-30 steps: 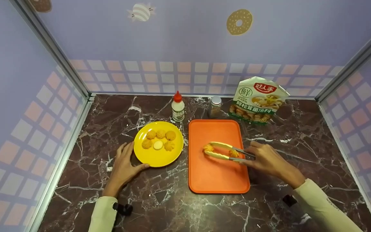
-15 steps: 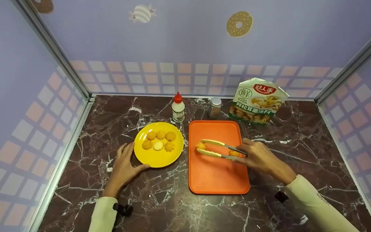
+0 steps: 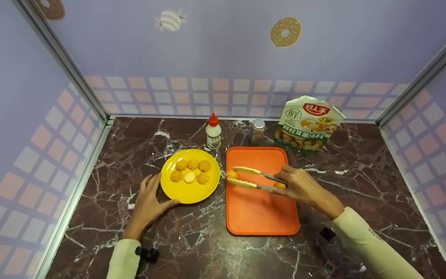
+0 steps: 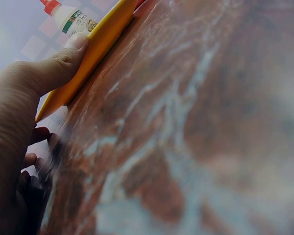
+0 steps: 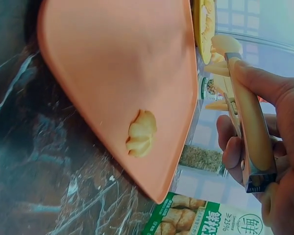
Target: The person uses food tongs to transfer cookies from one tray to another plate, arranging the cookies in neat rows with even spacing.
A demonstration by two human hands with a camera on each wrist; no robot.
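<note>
My left hand (image 3: 147, 205) holds the lower-left rim of a yellow plate (image 3: 192, 195). In the left wrist view the thumb (image 4: 63, 61) lies against the plate's rim; the other fingers are partly hidden behind the hand. Several piped cookies (image 3: 203, 178) and a pale round disc (image 3: 189, 177) lie on that plate. My right hand (image 3: 302, 188) grips yellow-tipped tongs (image 3: 246, 184), whose tips pinch a swirled cookie (image 3: 232, 174) above the left edge of an orange tray (image 3: 261, 217). Another cookie (image 5: 142, 133) lies on the tray, mostly hidden by the right hand in the head view.
Behind the plate stands a red-capped squeeze bottle (image 3: 213, 133). A small spice jar (image 3: 257, 131) and an upright food pouch (image 3: 308, 124) stand behind the tray. Patterned panels (image 3: 215, 46) enclose the dark marbled tabletop (image 3: 161, 240) at the back and sides.
The right hand has moved left with the tongs and the pinched cookie, from the tray's middle to its left edge. The left hand stays at the plate.
</note>
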